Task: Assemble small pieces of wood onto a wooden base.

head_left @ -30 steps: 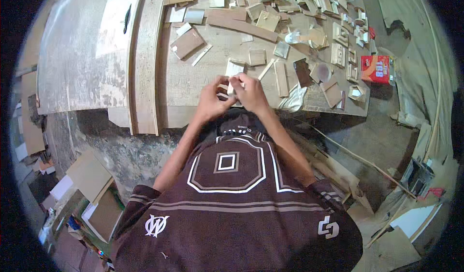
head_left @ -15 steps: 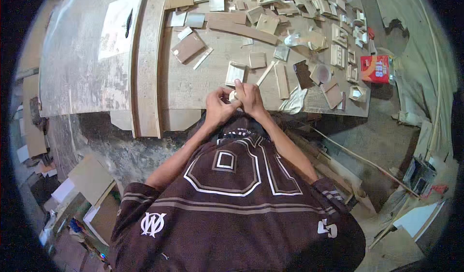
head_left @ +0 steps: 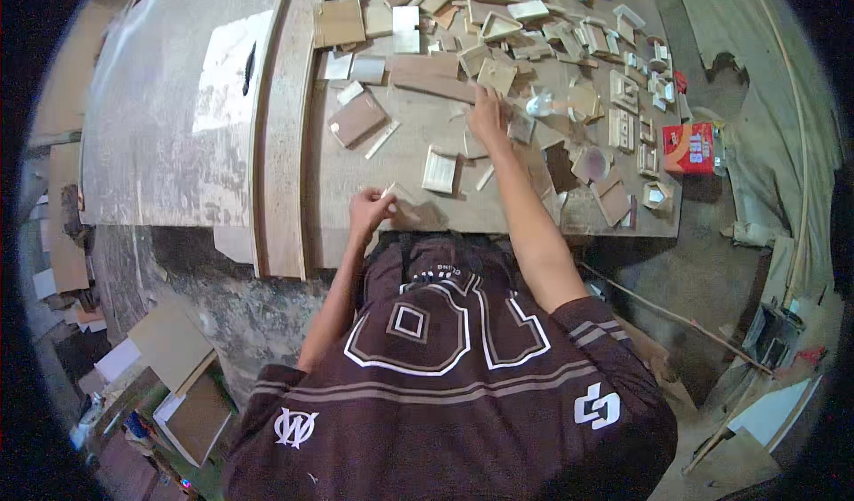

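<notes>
Two hands are in use over the bench (head_left: 334, 176), each with a separate function. Left hand (head_left: 369, 212): we pinch a small pale piece (head_left: 389, 190) between thumb and forefinger, just inside the bench's near edge and to the left of the frame (head_left: 439, 170). Right hand (head_left: 487, 118): we extend it toward the far edge, with the fingers at the right end of the plank (head_left: 431, 83) and just beside the pale block (head_left: 496, 75). The contact is too unclear, so we cannot tell whether these fingers grasp anything.

Step in hand: we judge this to be selecting a part from among the scraps (head_left: 528, 10) while the left hand holds the piece. The next move, in our judgement, calls for closing the right fingers on one part only, lifting it clear of its neighbours and carrying it to the near edge. Maintain a light, steady left pinch; a piece this small could slip.

Pose: the right forearm crosses the near edge and slants leftward toward the far edge. The left forearm rises steeply to the near edge, its fingertips directed toward the bench's right edge. We cannot tell whether the left hand touches the bench. The frame lies between the hands, apart from both.
</notes>
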### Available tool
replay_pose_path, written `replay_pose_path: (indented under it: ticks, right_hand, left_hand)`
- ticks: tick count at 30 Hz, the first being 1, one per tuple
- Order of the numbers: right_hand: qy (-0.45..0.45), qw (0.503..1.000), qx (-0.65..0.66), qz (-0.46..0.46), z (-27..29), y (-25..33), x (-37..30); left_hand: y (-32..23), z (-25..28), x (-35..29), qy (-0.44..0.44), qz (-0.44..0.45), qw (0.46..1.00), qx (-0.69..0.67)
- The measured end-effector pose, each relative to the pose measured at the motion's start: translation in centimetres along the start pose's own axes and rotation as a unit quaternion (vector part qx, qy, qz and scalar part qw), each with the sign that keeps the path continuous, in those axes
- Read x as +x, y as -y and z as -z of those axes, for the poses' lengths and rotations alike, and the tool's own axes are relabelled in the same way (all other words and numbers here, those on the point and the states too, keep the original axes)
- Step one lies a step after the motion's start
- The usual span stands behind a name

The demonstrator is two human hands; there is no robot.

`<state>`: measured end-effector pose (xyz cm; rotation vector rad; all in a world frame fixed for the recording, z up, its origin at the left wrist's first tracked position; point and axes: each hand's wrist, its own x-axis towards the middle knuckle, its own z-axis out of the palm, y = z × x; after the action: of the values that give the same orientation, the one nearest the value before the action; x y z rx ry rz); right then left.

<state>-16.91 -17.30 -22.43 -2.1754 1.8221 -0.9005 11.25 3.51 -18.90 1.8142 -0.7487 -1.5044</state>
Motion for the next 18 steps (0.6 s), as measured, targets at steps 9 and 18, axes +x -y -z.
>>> replay_pose_path:
  ticks: [9, 18]
  right_hand:
    - [0.193, 0.958, -0.205, -0.057, 1.8, 0.2, 0.9]
    - [0.163, 0.968, -0.189, -0.025, 0.7, -0.7, 4.5]
  left_hand:
    - [2.3, 2.7, 3.1, -0.048, 0.025, 0.997, 0.052]
    - [0.1, 1.8, 9.1, -0.058, 0.076, 0.960, -0.265]
